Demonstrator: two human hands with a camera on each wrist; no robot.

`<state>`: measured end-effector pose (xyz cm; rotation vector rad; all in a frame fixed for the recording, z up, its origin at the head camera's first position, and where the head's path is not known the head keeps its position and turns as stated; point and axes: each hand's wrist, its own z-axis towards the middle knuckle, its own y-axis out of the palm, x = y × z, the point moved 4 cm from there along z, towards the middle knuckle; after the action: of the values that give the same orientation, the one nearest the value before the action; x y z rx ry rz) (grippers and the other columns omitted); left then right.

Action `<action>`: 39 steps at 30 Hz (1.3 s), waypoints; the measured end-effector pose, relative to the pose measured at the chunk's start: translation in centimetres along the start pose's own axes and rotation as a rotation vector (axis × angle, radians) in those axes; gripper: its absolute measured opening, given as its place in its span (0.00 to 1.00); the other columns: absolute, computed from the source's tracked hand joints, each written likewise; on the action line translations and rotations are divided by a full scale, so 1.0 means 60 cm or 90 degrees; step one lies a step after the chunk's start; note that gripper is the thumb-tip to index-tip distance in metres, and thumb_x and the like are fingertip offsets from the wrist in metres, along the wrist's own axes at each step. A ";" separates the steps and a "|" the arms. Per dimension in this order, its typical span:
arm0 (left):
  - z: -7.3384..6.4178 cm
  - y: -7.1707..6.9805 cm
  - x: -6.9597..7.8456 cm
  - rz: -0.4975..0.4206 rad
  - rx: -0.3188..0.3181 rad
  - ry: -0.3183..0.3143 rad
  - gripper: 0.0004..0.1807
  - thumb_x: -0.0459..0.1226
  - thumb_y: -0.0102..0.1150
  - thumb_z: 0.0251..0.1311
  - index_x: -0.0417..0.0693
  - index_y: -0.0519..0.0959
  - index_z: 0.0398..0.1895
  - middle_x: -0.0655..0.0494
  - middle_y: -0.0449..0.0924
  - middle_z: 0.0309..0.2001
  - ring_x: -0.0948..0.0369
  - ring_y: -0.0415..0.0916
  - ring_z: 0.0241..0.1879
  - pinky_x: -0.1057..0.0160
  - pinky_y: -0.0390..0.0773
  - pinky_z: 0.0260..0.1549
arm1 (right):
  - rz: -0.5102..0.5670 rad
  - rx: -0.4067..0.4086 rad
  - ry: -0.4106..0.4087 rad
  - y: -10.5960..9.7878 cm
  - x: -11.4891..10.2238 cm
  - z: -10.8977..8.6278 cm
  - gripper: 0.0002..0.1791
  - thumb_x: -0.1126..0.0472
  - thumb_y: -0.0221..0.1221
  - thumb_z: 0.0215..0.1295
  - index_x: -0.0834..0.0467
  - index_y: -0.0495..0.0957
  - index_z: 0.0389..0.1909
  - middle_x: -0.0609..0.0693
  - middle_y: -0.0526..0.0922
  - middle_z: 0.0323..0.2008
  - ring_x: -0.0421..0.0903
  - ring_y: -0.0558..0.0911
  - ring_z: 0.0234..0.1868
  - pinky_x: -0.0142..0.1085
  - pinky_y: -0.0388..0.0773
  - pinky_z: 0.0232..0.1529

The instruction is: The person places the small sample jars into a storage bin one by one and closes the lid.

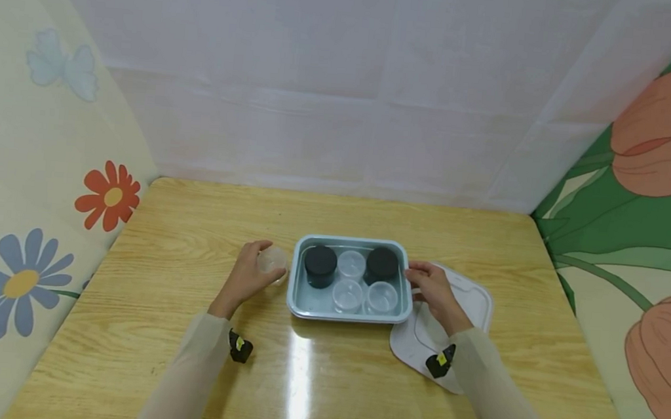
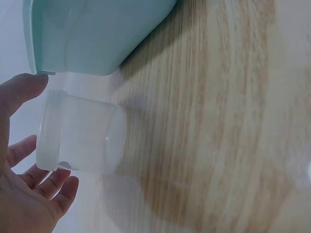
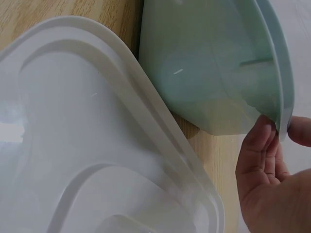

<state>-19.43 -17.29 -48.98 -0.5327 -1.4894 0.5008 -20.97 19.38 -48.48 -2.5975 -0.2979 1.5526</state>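
Loosely, the left hand (image 1: 246,269) curves about a translucent jar (image 1: 273,262) with a ribbed lid, its thumb and fingers spread well apart; the wrist view shows a gap between the thumb and that lid, while the other fingers lie close along the far side, and whether they touch it I cannot tell. That jar stands upright on the table (image 1: 125,324), between those fingers and the near end of a pale blue-green tub (image 1: 346,317). At the tub's opposite end, the right hand (image 1: 434,289) pinches the rim, thumb on one side and fingers bent up against the outer wall. Inside the tub, just past the right fingers, sits a dark jar (image 1: 382,264); a clear jar (image 1: 351,263) comes next, and a second black-topped jar (image 1: 320,264) is the nearest of that row to the left fingers. Closer to the person than this row are two more clear containers (image 1: 382,297), side by side, one of them near the right fingertips. Below the right hand and wrist, a white lid (image 1: 478,306) lies on the table, partly covered from above by the forearm, its edge just beside the tub.
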 end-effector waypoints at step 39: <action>0.003 -0.018 0.011 -0.017 0.009 -0.028 0.38 0.38 0.68 0.51 0.34 0.61 0.63 0.32 0.64 0.60 0.41 0.65 0.57 0.42 0.66 0.57 | -0.002 0.004 0.001 0.001 0.003 0.002 0.22 0.62 0.53 0.68 0.67 0.68 0.60 0.46 0.82 0.36 0.38 0.78 0.29 0.31 0.76 0.28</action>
<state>-19.62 -17.76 -47.81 -0.4940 -1.5314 0.5043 -20.99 19.34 -48.67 -2.5915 -0.2961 1.5487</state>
